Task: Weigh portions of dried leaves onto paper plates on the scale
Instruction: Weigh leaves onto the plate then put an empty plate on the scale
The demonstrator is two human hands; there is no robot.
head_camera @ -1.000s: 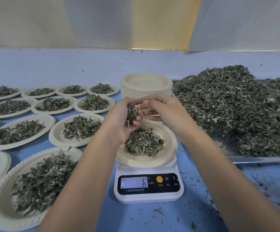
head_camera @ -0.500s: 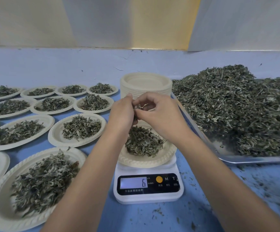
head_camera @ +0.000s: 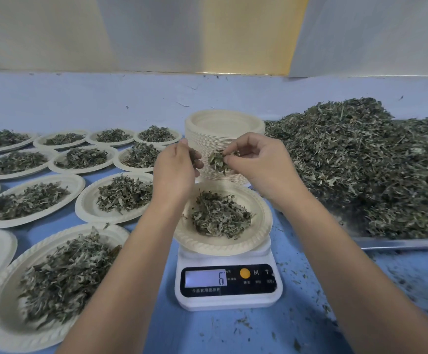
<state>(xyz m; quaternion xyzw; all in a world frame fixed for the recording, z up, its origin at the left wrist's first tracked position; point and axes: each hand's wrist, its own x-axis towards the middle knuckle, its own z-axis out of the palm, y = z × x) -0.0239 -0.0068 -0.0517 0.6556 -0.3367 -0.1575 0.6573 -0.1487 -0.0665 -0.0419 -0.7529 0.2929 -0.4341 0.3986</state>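
Your right hand (head_camera: 261, 162) pinches a small clump of dried leaves (head_camera: 218, 160) in its fingers, above the far edge of the paper plate (head_camera: 258, 226) on the scale (head_camera: 228, 300). That plate carries a portion of leaves, and the display reads 6. Your left hand (head_camera: 177, 169) hangs just left of the clump with its fingers curled; you cannot tell whether they hold any leaf. A stack of empty plates (head_camera: 223, 123) stands behind your hands. The big leaf pile (head_camera: 361, 162) lies on a tray (head_camera: 399, 243) at right, and filled plates (head_camera: 121, 198) cover the tabletop (head_camera: 297, 315) at left.
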